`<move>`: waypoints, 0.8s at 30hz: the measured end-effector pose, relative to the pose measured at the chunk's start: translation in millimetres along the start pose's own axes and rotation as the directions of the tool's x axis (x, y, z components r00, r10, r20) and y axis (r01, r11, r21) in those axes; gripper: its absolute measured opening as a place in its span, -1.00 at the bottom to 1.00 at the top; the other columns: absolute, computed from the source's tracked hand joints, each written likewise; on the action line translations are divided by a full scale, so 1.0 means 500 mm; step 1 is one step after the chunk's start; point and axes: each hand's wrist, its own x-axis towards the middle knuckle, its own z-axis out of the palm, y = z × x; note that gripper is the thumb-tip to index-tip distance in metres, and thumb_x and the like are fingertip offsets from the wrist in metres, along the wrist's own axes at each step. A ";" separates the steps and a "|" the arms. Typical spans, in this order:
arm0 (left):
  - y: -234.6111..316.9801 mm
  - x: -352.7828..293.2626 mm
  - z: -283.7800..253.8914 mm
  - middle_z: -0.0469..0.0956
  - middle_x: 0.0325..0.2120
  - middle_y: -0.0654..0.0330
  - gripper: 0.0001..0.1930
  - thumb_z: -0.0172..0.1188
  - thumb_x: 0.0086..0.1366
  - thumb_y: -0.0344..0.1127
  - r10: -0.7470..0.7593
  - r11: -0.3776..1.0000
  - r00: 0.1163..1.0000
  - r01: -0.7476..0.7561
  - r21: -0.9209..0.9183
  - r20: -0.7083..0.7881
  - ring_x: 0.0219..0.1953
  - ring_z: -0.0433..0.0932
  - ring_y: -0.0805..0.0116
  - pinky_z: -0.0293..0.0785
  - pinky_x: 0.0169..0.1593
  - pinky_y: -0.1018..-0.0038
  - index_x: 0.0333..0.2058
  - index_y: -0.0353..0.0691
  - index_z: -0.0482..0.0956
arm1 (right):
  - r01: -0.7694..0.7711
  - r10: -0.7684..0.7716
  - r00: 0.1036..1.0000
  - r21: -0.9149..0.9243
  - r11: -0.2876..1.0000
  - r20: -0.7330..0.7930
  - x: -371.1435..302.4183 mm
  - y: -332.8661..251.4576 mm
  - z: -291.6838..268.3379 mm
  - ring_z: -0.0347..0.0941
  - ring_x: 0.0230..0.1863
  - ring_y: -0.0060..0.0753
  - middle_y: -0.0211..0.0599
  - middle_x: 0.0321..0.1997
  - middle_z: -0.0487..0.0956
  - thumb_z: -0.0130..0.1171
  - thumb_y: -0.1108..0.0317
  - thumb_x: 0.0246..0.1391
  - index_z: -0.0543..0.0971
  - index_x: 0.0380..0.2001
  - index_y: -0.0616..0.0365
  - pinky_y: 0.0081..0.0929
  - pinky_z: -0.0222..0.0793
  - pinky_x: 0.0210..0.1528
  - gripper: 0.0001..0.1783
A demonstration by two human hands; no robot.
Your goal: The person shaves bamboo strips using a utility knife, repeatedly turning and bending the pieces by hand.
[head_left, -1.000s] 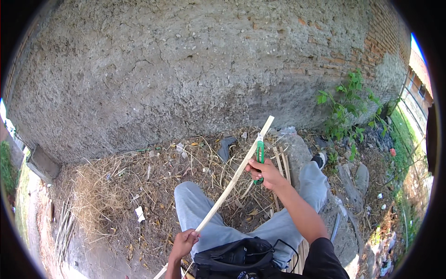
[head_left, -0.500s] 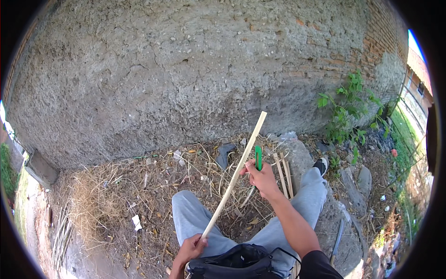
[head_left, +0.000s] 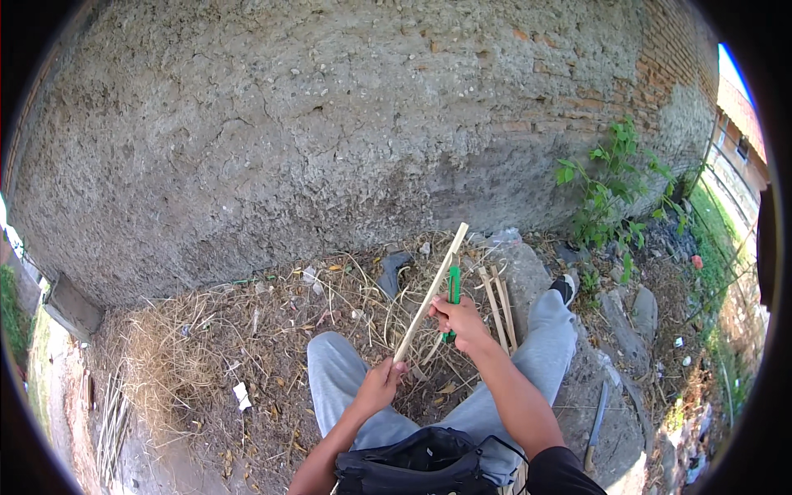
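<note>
Rough wall (head_left: pixel 330 148) behind; the strip (head_left: pixel 436 280) is pale — slim, straight.

Dirt ground (head_left: pixel 276 363) bears a straw heap (head_left: pixel 161 363), thin sticks (head_left: pixel 110 433), 1 white scrap (head_left: pixel 242 396), 1 dark grey scrap (head_left: pixel 391 276), scattered dry leaves (head_left: pixel 447 388).

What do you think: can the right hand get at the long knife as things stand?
Probably not: the right hand holds the green cutter. Otherwise the way looks free; the long knife lies uncovered beside the right leg.
</note>
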 end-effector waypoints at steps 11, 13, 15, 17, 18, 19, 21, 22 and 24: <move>0.034 0.005 -0.063 0.20 -0.67 0.42 -0.68 -0.21 0.53 -0.10 -0.296 0.890 0.945 0.326 -0.318 0.139 -0.72 0.13 0.64 0.08 -0.67 0.59 -0.28 -0.21 0.37 | 0.354 -0.381 0.831 -0.144 0.924 -0.405 0.012 -0.144 -0.079 0.28 -0.59 -0.72 -0.46 -0.53 0.54 0.16 0.33 0.20 0.57 -0.35 0.20 -0.64 0.16 -0.51 -0.84; 0.074 0.043 -0.093 0.14 -0.67 0.41 -0.69 -0.25 0.54 -0.09 -0.307 0.787 0.920 0.390 -0.477 0.246 -0.74 0.07 0.66 0.02 -0.69 0.61 -0.22 -0.19 0.34 | 0.333 -0.391 0.909 -0.317 0.888 -0.142 0.011 -0.107 -0.053 0.53 -0.41 -0.50 -0.31 -0.43 0.66 0.24 0.33 0.12 0.61 -0.21 0.30 -0.48 0.36 -0.35 -0.75; 0.111 0.079 -0.116 0.14 -0.67 0.41 -0.70 -0.26 0.54 -0.09 -0.283 0.786 0.919 0.386 -0.483 0.274 -0.74 0.06 0.65 0.01 -0.69 0.61 -0.19 -0.18 0.33 | 0.352 -0.474 0.878 -0.580 0.735 -0.067 -0.007 -0.072 -0.048 0.56 -0.40 -0.43 -0.29 -0.44 0.65 0.27 0.28 0.10 0.61 -0.19 0.29 -0.40 0.40 -0.32 -0.70; 0.163 0.093 -0.139 0.19 -0.64 0.36 -0.71 -0.29 0.54 -0.08 -0.244 0.794 0.924 0.365 -0.485 0.296 -0.75 0.09 0.65 0.07 -0.71 0.61 -0.13 -0.15 0.29 | 0.346 -0.522 0.852 -0.783 0.517 0.032 -0.018 -0.082 -0.029 0.59 -0.39 -0.36 -0.26 -0.44 0.65 0.30 0.24 0.08 0.61 -0.17 0.28 -0.32 0.43 -0.29 -0.66; 0.188 0.090 -0.144 0.19 -0.64 0.36 -0.71 -0.29 0.54 -0.08 -0.244 0.793 0.924 0.365 -0.487 0.295 -0.75 0.09 0.65 0.07 -0.71 0.61 -0.13 -0.15 0.29 | 0.303 -0.489 0.870 -0.843 0.445 0.055 -0.025 -0.099 -0.022 0.58 -0.41 -0.25 -0.19 -0.47 0.63 0.30 0.22 0.08 0.61 -0.22 0.28 -0.30 0.42 -0.31 -0.67; 0.210 0.085 -0.150 0.20 -0.64 0.34 -0.73 -0.30 0.54 -0.09 -0.274 0.763 0.921 0.384 -0.521 0.277 -0.75 0.10 0.62 0.08 -0.70 0.61 -0.11 -0.12 0.28 | 0.265 -0.455 0.887 -0.892 0.367 0.076 -0.029 -0.116 -0.011 0.58 -0.43 -0.14 -0.12 -0.49 0.62 0.29 0.21 0.07 0.62 -0.26 0.27 -0.28 0.41 -0.33 -0.68; 0.216 0.079 -0.156 0.21 -0.63 0.31 -0.75 -0.30 0.54 -0.10 -0.311 0.730 0.918 0.397 -0.555 0.248 -0.75 0.12 0.60 0.09 -0.69 0.61 -0.10 -0.10 0.27 | 0.213 -0.348 0.932 -0.928 0.306 0.099 -0.033 -0.162 0.021 0.56 -0.42 -0.02 -0.06 -0.50 0.59 0.29 0.20 0.05 0.62 -0.35 0.24 -0.17 0.42 -0.32 -0.72; 0.206 0.074 -0.158 0.24 -0.62 0.29 -0.74 -0.30 0.54 -0.09 -0.315 0.705 0.919 0.393 -0.591 0.235 -0.75 0.13 0.59 0.11 -0.69 0.61 -0.13 -0.11 0.28 | 0.163 -0.236 0.966 -0.958 0.235 0.107 -0.032 -0.179 0.037 0.55 -0.42 0.09 0.00 -0.52 0.57 0.29 0.20 0.04 0.61 -0.43 0.20 -0.07 0.43 -0.31 -0.74; 0.201 0.074 -0.156 0.26 -0.61 0.27 -0.72 -0.30 0.54 -0.08 -0.318 0.673 0.921 0.386 -0.631 0.225 -0.75 0.15 0.57 0.14 -0.69 0.61 -0.16 -0.12 0.29 | 0.194 -0.201 0.969 -0.948 0.254 0.144 -0.028 -0.187 0.053 0.56 -0.38 0.09 -0.02 -0.50 0.58 0.28 0.17 0.04 0.62 -0.38 0.17 -0.04 0.44 -0.28 -0.74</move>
